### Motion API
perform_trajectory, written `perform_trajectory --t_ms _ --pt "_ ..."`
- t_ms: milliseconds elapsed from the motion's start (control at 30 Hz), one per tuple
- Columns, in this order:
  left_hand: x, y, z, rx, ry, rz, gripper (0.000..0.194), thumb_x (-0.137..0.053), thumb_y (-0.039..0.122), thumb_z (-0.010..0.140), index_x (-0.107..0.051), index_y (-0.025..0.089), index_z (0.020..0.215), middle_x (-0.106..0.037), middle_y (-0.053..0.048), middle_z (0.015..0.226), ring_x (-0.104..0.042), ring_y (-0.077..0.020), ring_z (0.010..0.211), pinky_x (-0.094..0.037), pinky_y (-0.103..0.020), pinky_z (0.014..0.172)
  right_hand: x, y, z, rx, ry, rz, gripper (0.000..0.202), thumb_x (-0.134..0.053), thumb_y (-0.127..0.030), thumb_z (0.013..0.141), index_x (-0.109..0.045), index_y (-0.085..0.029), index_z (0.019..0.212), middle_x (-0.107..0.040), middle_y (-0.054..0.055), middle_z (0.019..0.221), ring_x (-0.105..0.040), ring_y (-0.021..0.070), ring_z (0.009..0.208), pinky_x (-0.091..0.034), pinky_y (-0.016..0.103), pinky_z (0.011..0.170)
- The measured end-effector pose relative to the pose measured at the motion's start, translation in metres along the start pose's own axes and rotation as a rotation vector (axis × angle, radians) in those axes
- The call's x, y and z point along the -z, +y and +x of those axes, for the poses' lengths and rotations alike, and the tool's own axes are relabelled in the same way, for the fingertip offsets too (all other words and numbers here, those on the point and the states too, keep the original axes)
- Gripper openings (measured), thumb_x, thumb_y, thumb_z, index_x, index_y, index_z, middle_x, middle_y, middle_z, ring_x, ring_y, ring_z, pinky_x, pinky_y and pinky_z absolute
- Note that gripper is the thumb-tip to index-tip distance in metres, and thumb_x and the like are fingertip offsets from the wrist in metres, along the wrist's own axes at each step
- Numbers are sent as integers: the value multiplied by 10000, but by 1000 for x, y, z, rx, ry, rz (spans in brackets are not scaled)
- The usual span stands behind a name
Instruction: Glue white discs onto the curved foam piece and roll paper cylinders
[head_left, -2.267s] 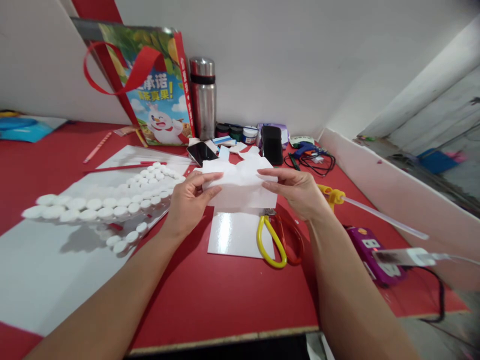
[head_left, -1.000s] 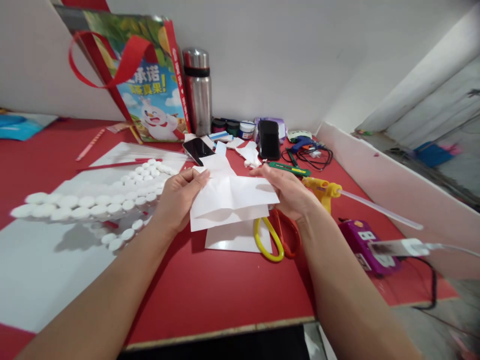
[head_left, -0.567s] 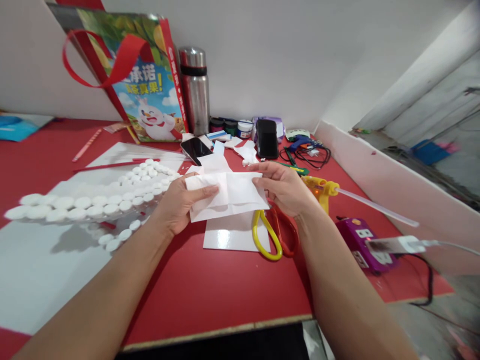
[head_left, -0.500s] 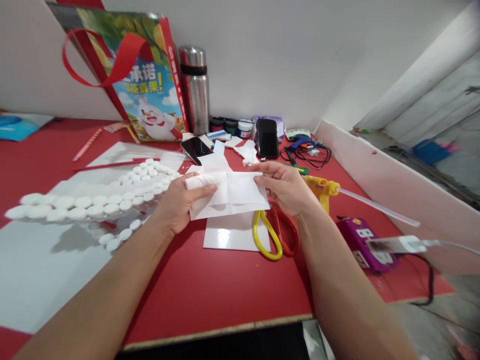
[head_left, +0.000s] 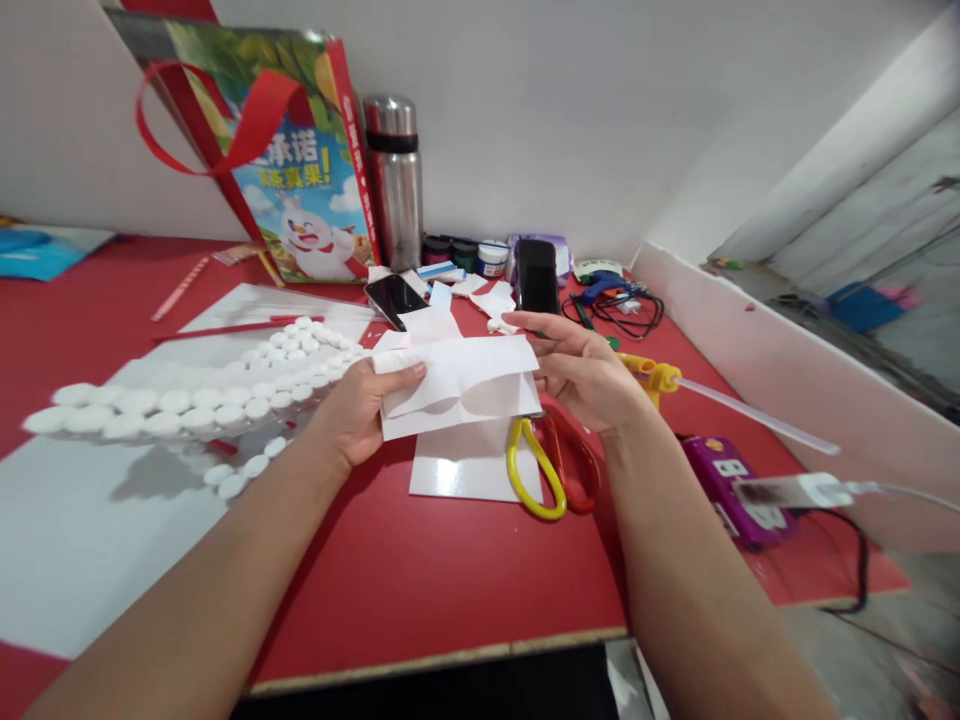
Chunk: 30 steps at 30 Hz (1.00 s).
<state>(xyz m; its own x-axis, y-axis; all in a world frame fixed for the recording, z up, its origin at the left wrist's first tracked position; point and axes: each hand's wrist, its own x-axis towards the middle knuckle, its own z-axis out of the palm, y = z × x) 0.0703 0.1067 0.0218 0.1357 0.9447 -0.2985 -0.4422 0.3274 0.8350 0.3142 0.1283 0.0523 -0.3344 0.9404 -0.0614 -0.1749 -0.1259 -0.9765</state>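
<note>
A folded sheet of white paper [head_left: 465, 385] is held up over the table, its upper flap lifted from the lower layer. My left hand [head_left: 367, 405] pinches its left end, thumb on top. Beside the right end is my right hand [head_left: 581, 365], its fingers apart; some fingertips are hidden by the paper's edge. Below the paper lies a glossy white card [head_left: 465, 470]. Scissors with one yellow and one red handle [head_left: 536, 480] rest partly on that card, their blades hidden.
A structure of white discs [head_left: 187, 400] stands on white sheets at left. Behind are a gift bag [head_left: 300, 170], a steel flask [head_left: 395, 190], a phone [head_left: 395, 298] and paper scraps. A yellow glue gun [head_left: 656, 378] and a purple box [head_left: 739, 490] with cables lie at right.
My right hand has let go of the paper's right end, its fingers spreading and shifting slightly right. The folded paper's upper flap has sprung up. My left hand keeps its hold.
</note>
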Motion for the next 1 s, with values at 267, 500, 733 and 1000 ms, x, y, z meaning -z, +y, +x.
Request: perform_trajectory --t_ms 267,500,733,1000 --pt "-5 -10 -1 83 -49 -50 310 -829 94 713 -770 83 1016 -807 -149 935 -785 -300 794 -669 -459 788 4 9 5 40 95 -88 155 -826 -245 681 -829 -236 837 -770 22 801 -635 136 614 -476 267 543" --pt "-6 -10 -2 74 -36 -65 305 -846 95 692 -780 83 990 -810 -144 928 -786 -295 809 -664 -435 793 4 8 11 -1 223 -60 65 -737 -213 730 -787 -216 771 -643 -19 592 -502 100 471 -403 250 457" --pt "-3 -13 2 -29 -4 -22 449 -921 177 619 -777 98 1037 -814 -117 918 -781 -279 786 -659 -393 751 0 8 11 -166 152 -10 444 -823 -563 747 -727 -200 985 -705 34 676 -657 185 553 -549 314 506" --pt "-3 -12 2 -69 -28 17 482 -913 213 633 -767 88 1076 -810 -124 938 -775 -300 822 -651 -383 704 -6 12 9 -211 83 -129 407 -942 -208 591 -704 -156 917 -767 31 798 -685 131 611 -533 217 521"
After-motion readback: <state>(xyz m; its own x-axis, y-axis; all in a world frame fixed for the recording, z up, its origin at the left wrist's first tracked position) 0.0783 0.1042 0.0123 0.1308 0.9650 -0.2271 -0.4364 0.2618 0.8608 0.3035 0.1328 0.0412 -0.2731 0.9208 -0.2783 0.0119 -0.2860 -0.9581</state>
